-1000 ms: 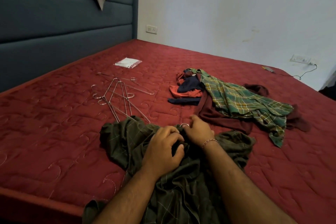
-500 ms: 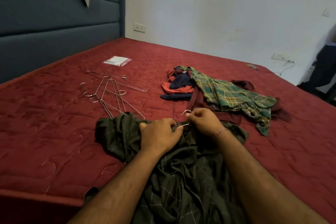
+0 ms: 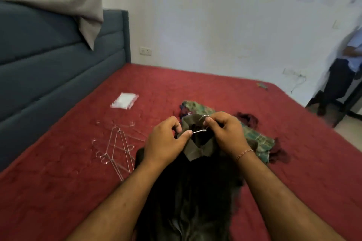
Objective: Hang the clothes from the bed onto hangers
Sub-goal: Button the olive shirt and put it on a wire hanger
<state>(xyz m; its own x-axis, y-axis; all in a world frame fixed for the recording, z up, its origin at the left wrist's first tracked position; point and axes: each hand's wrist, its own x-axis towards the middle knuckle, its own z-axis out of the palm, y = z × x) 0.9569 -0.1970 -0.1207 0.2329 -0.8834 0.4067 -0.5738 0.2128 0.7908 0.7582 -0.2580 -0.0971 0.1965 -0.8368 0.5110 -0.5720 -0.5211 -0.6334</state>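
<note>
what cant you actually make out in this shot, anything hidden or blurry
- Hanger, head view: only its hook and neck show; the dark shirt and both hands hide the rest.
- Green plaid shirt: largely behind the right hand.
- Spare hangers: motion blur, count unclear.
- Left hand: what its fingertips pinch is unclear.
- Small thing at the bed's far edge: too small to identify.

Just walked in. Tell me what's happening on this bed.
A person is putting a dark green shirt on a wire hanger. The left hand pinches the collar and the right hand holds the hanger's hook, which pokes out at the neck. Both hold the shirt raised over the red bed. More clothes, a plaid one among them, lie heaped behind the hands, and spare hangers lie to the left.
</note>
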